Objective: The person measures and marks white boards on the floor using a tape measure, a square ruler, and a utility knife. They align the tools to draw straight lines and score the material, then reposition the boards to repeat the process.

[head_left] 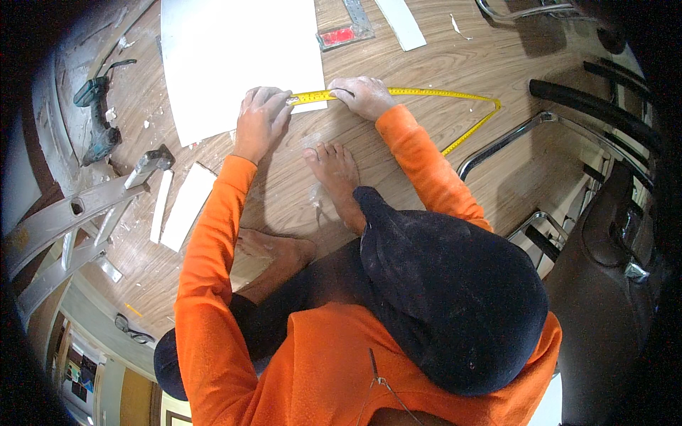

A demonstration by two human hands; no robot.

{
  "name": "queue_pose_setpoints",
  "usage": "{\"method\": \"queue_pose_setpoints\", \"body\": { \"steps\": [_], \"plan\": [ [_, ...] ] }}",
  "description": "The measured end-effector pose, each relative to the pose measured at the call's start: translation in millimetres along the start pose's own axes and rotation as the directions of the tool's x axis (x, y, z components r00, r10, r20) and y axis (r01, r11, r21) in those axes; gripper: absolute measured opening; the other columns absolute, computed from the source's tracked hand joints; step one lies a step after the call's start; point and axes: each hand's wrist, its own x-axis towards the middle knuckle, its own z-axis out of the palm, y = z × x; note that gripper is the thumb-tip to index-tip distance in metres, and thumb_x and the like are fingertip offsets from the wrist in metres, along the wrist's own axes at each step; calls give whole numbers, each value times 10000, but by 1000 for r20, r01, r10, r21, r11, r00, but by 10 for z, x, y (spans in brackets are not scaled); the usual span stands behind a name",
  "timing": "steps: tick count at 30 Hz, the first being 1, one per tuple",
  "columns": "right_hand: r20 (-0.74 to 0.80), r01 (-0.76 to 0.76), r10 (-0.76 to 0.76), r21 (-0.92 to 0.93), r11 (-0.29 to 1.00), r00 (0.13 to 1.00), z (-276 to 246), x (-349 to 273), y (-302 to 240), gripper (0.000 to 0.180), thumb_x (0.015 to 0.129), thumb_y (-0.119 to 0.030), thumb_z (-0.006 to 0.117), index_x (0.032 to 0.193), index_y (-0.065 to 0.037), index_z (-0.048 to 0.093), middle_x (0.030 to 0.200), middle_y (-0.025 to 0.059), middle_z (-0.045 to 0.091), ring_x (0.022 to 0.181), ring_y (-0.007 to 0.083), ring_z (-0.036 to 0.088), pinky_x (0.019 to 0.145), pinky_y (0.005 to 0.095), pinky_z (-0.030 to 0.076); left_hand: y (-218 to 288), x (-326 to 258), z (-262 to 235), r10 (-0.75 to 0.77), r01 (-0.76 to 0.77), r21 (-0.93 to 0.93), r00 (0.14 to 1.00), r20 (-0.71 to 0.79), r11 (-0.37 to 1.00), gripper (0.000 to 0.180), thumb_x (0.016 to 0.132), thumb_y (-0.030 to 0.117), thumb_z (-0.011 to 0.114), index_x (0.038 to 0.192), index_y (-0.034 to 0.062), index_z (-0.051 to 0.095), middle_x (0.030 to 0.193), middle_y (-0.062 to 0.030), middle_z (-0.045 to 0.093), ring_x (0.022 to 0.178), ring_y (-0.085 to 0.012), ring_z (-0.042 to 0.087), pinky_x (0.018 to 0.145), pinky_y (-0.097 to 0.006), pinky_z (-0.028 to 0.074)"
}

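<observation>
My left hand [261, 117] and right hand [364, 94] press a yellow tape measure [426, 93] flat with clenched fingers across the white board's [234, 57] lower edge on the wooden floor [426, 50].

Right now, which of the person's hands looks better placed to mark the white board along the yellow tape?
Probably the left hand: it rests on the white board at the tape's end. The right hand presses the yellow tape measure onto the floor beside the board.
</observation>
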Motion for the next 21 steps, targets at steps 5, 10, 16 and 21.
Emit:
{"method": "queue_pose_setpoints", "body": {
  "steps": [5,10,16,21],
  "plan": [
    [8,0,0,10,1000,1000,-46,-4,-57,331,1002,-420,549,1142,-179,727,1064,118,756,1003,363,701,894,511,534,1,-7,3,7,-7,-7,1000,-14,1000,254,929,212,700,1140,78,745,1140,-80,675,1145,-320,569,1002,-443,484],
    [11,-7,7,-3,1000,1000,-90,-12,-103,298,1002,-418,549,1136,-204,708,1057,109,755,983,370,703,867,515,541,-13,-14,8,16,-16,-29,1000,-15,999,258,934,208,691,1154,82,741,1138,-82,677,1150,-326,570,999,-444,491],
    [-2,21,-21,-13,1000,1000,-15,16,-14,281,1000,-419,555,1167,-239,691,1058,107,754,989,371,700,867,529,535,-31,-33,19,-4,4,6,1000,15,1000,329,933,218,703,1244,118,733,1160,-84,675,1168,-318,570,1012,-430,500],
    [30,1,0,-9,1000,1000,-89,9,-106,272,986,-353,601,1179,-187,697,1088,121,752,997,369,697,891,496,538,-18,-33,-11,8,-8,2,1000,14,1000,332,935,216,699,1251,120,733,1172,-81,668,1174,-312,567,1018,-431,497]
  ]
}}
